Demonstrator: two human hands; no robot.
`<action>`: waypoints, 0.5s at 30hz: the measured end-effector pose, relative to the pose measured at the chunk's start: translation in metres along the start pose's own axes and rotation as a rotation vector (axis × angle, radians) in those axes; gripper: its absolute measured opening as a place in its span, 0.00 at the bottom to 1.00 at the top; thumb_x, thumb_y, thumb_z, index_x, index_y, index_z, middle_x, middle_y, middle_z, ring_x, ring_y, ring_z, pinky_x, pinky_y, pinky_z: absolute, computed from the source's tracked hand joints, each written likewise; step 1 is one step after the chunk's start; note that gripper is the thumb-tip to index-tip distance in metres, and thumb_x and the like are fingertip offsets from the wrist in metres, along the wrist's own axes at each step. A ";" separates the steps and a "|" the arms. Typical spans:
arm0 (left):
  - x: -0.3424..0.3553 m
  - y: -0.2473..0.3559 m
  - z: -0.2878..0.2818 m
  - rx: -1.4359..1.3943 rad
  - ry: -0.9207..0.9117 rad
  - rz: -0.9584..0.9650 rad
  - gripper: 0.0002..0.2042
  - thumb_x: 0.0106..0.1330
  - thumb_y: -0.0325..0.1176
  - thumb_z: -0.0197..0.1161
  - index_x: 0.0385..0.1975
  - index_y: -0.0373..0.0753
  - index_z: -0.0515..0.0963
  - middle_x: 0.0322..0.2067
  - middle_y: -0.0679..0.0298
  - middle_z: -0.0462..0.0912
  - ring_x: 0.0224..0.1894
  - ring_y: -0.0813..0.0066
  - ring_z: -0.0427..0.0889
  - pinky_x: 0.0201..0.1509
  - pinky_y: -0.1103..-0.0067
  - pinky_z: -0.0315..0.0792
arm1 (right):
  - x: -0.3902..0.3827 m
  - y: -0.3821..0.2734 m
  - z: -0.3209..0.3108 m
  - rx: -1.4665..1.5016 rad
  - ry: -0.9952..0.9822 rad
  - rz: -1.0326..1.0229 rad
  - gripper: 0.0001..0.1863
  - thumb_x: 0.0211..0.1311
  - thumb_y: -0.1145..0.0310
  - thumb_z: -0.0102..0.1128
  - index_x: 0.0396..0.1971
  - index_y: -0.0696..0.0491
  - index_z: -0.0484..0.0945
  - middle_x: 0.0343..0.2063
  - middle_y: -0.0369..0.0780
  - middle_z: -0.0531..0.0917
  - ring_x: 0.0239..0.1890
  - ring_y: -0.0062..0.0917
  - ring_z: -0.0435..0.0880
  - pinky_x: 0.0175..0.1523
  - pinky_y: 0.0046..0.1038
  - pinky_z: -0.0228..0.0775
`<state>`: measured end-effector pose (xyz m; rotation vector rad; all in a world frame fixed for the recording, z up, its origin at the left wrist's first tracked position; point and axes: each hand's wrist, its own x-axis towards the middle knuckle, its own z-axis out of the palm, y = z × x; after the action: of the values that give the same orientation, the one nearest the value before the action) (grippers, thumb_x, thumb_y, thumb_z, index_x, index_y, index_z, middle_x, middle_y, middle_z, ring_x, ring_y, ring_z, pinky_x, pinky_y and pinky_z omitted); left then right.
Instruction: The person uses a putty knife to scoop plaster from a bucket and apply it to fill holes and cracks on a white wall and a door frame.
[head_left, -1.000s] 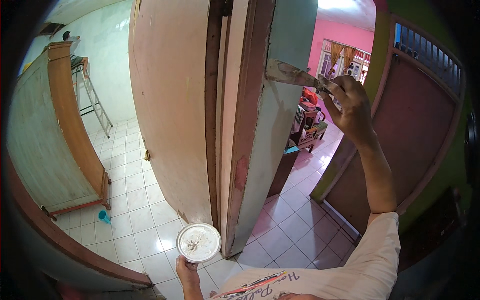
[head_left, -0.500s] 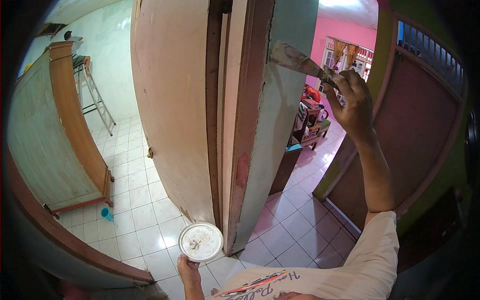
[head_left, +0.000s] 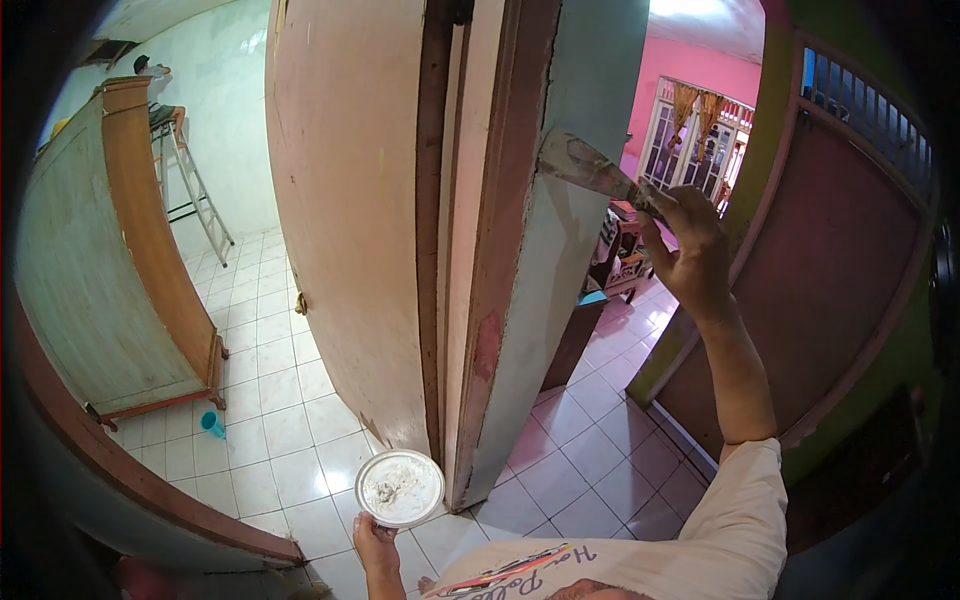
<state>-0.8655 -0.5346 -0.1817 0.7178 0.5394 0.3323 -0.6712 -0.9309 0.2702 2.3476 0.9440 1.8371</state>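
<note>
My right hand (head_left: 690,245) is raised and closed round the handle of a putty knife (head_left: 582,163). The knife's wide, smeared blade lies against the pale green wall strip (head_left: 560,250), close to the brown door frame (head_left: 500,220). Low in front of me, my left hand (head_left: 376,540) grips the edge of a round white lid (head_left: 400,488). A whitish paste with a lumpy grey patch in the middle covers the lid's upper face.
A pinkish wooden door (head_left: 350,200) stands left of the frame. Beyond it are a tall wardrobe (head_left: 110,270), a turquoise cup (head_left: 212,424) on the tiled floor and a person on a stepladder (head_left: 195,195). At right is a brown door panel (head_left: 810,300).
My right hand and the putty knife have moved down along the wall strip, the blade still against it. My left hand with the lid has hardly moved.
</note>
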 end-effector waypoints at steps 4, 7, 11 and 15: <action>-0.006 0.006 0.010 -0.011 0.021 0.009 0.09 0.73 0.35 0.49 0.46 0.39 0.71 0.44 0.60 0.80 0.44 0.70 0.82 0.43 0.72 0.77 | -0.018 -0.003 0.002 0.018 -0.008 0.026 0.19 0.59 0.70 0.66 0.51 0.53 0.79 0.33 0.40 0.77 0.37 0.34 0.79 0.44 0.35 0.73; -0.004 0.005 0.010 -0.009 0.004 0.012 0.09 0.73 0.35 0.49 0.45 0.39 0.71 0.44 0.60 0.81 0.44 0.70 0.83 0.43 0.72 0.79 | -0.020 -0.007 -0.001 0.016 0.046 0.037 0.19 0.58 0.71 0.66 0.51 0.53 0.79 0.33 0.40 0.77 0.36 0.34 0.79 0.44 0.35 0.73; -0.002 0.005 0.011 -0.002 0.006 -0.001 0.08 0.73 0.34 0.49 0.44 0.39 0.71 0.44 0.60 0.81 0.42 0.70 0.83 0.42 0.73 0.79 | -0.014 -0.013 0.003 0.021 0.023 0.070 0.20 0.57 0.71 0.67 0.52 0.52 0.79 0.32 0.39 0.76 0.35 0.34 0.79 0.43 0.34 0.73; -0.001 0.004 0.006 -0.004 0.011 -0.003 0.08 0.73 0.34 0.49 0.44 0.39 0.71 0.44 0.61 0.81 0.43 0.70 0.83 0.42 0.73 0.79 | -0.025 -0.019 0.002 0.004 -0.001 0.071 0.21 0.56 0.70 0.68 0.51 0.52 0.79 0.32 0.39 0.76 0.35 0.34 0.79 0.43 0.34 0.73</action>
<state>-0.8629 -0.5349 -0.1747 0.7119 0.5503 0.3344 -0.6807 -0.9258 0.2407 2.4136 0.8762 1.8604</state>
